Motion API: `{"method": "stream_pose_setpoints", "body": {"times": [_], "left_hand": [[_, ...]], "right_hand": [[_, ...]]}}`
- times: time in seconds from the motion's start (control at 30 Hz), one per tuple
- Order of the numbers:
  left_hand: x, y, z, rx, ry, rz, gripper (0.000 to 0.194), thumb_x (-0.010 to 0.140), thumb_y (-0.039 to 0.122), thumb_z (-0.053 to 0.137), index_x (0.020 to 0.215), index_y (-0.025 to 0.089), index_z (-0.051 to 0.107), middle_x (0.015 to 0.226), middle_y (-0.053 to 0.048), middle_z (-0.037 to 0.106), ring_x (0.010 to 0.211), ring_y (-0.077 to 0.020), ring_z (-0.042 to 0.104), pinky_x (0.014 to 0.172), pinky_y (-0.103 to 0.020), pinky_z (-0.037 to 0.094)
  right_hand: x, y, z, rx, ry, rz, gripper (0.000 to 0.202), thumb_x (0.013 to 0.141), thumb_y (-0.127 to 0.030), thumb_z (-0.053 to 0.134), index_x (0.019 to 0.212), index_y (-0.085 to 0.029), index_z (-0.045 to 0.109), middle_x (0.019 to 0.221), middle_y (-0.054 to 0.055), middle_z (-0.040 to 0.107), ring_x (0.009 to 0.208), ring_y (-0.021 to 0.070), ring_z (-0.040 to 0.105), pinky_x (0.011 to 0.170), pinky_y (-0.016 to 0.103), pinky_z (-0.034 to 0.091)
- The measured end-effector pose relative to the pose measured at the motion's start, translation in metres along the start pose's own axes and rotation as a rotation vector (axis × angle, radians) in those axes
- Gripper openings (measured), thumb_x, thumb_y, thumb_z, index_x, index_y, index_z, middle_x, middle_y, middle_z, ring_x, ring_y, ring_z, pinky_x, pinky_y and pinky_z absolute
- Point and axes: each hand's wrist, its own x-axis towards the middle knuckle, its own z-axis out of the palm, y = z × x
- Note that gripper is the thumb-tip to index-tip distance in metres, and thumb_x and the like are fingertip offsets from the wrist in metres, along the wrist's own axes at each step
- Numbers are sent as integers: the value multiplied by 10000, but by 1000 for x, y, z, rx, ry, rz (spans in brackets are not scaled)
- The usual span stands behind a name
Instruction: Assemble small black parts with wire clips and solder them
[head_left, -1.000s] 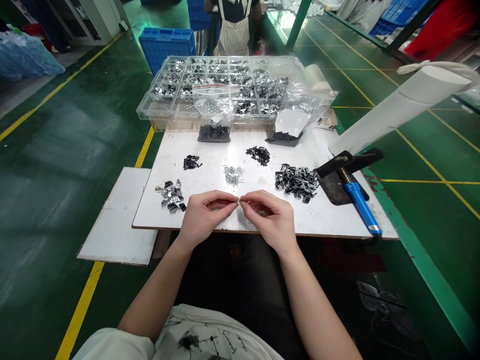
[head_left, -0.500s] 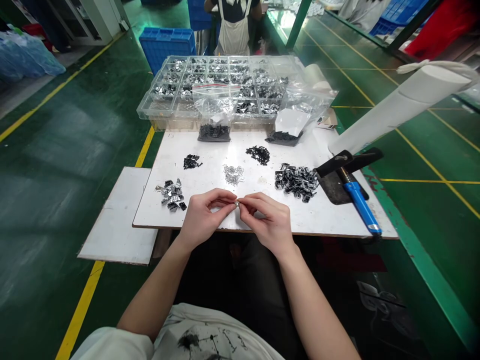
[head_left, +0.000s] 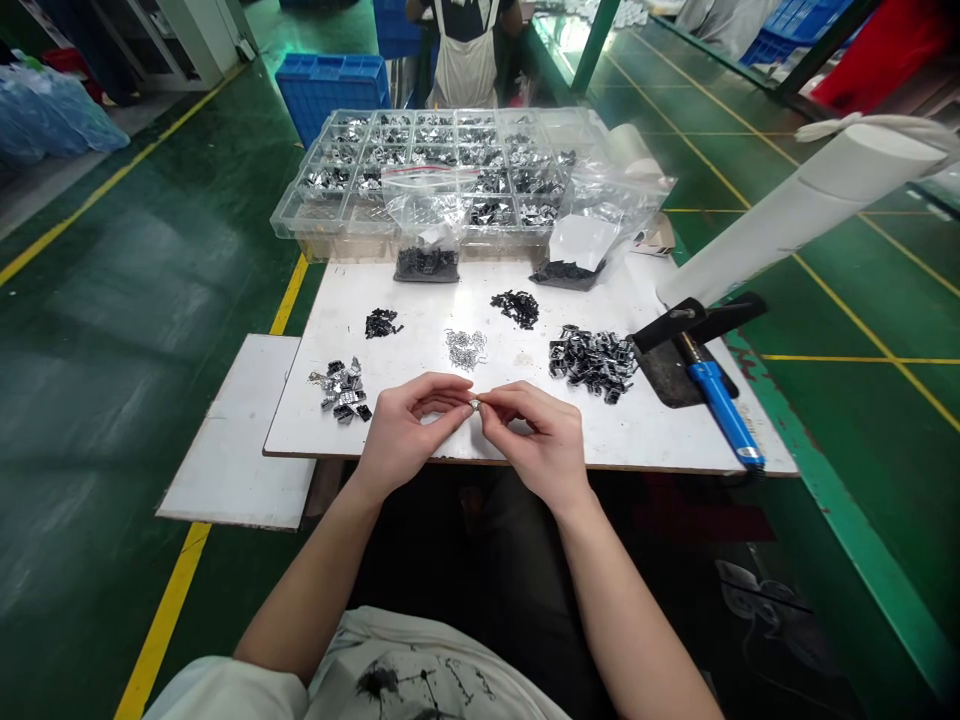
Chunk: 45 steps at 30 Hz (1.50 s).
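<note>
Both hands meet over the front edge of a white tabletop, pinching one small shiny metal piece between them. My left hand grips it with thumb and fingertips from the left. From the right, the thumb and forefinger of my right hand close on it. The fingers hide most of the piece. Left of the hands lies a pile of silver and black parts; just beyond them are tiny silver bits. A larger heap of black and silver parts lies to the right.
Two small black heaps, left and right, lie farther back. Behind stand plastic bags of black parts and a clear compartment box. A blue-handled tool rests at right beside a white tube. A person is beyond.
The hands stay together at nearly the same spot, with only a slight shift of the fingers around the small metal piece. The piles look unchanged.
</note>
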Motion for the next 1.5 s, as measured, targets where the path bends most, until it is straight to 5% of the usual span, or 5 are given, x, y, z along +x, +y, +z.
{"method": "stream_pose_setpoints", "body": {"times": [1.03,1.5], "left_hand": [[3,10,-3,54,-111,-24,130,827,191,734,933,160,803,905,-72,778,819,-199,738,728,-269,603],[-2,8,-1,148,-31,47,81,774,127,718,811,122,790,779,-60,772,685,-165,715,635,-238,590]], "right_hand": [[-2,3,-6,208,-28,170,83,884,-231,707,950,-228,757,875,37,713,687,153,681,593,288,545],[-2,1,-7,137,-89,43,127,895,-151,677,962,-222,758,877,32,707,682,130,657,565,260,516]]}}
